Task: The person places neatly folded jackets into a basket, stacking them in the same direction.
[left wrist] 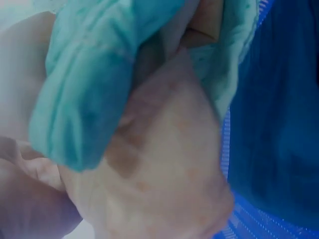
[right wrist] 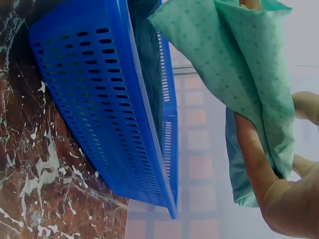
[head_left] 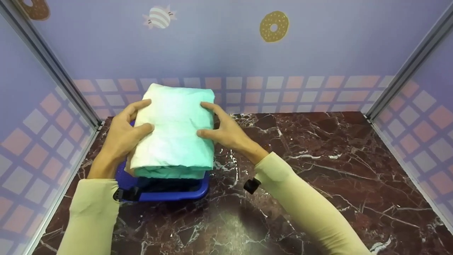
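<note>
Both hands hold a folded mint-green cloth, pale on its left side, over a blue plastic basket. My left hand grips its left edge with the thumb on top, and my right hand grips the right edge the same way. Small darker dots pattern the cloth in the right wrist view, where fingers reach underneath and between its layers. In the left wrist view a teal fold hangs beside a pale, spotted part. Dark blue fabric lies inside the basket.
The basket stands on a dark red marbled tabletop, left of the middle, its side wall pierced with slots. Lilac panels with a checked border enclose the table at the back and sides.
</note>
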Tool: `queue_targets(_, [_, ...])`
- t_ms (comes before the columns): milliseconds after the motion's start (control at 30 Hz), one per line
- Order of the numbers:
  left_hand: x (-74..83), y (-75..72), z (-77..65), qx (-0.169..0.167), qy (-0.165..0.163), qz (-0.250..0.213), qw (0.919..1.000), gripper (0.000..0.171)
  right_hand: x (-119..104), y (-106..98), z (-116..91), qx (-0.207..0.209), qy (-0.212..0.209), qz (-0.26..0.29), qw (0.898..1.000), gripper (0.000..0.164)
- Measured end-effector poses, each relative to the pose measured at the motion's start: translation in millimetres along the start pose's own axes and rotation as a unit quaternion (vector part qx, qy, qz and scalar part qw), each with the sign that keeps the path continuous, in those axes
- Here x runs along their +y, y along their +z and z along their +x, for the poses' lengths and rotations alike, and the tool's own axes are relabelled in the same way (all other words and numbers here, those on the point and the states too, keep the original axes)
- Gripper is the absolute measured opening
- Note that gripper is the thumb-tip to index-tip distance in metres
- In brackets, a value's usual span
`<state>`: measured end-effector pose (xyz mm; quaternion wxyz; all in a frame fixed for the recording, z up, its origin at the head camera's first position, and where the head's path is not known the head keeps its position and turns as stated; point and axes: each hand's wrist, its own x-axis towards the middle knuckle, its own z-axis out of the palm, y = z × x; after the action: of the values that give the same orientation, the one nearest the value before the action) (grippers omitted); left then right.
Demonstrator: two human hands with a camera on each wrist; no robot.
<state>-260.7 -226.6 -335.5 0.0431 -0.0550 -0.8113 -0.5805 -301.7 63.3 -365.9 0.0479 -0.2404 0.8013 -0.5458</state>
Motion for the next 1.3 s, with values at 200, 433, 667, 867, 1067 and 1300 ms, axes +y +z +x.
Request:
queue_targets(200, [-9.1,-8.2,-2.5,-0.003,-0.011,-0.001,0.9999,0.075,1.8,9.3,4.9,-0.01,0.004,-0.009,1.0,0.089])
queue_targets(433, [-22.7,-10.0,-0.8,-0.017,-0.041,0.021,0.9988,0.078,12.8,19.9,10.2,-0.023,0.008,-0.028,0.999,0.089])
queue_targets(667, [-31.6,-10.8,-2.9,-0.024,-0.055,0.063,0.9962,0.074,19.1,29.9,12.8,-0.034,0.038,-0.049,0.997,0.089])
queue_targets(867, [-38.6,-11.6,-4.0,-0.032,-0.072,0.09,0.9929,0.073,24.3,38.7,14.4,-0.042,0.049,-0.063,0.996,0.089])
queue_targets(1067, [-44.8,-10.1,-2.5,-0.034,-0.078,0.099,0.9914,0.072,26.6,44.3,16.5,-0.04,0.062,-0.071,0.995,0.088])
queue_targets(1300, [-50.0,-8.2,0.1,-0.031,-0.081,0.112,0.99,0.072,26.1,48.4,20.7,-0.045,0.05,-0.107,0.992,0.087])
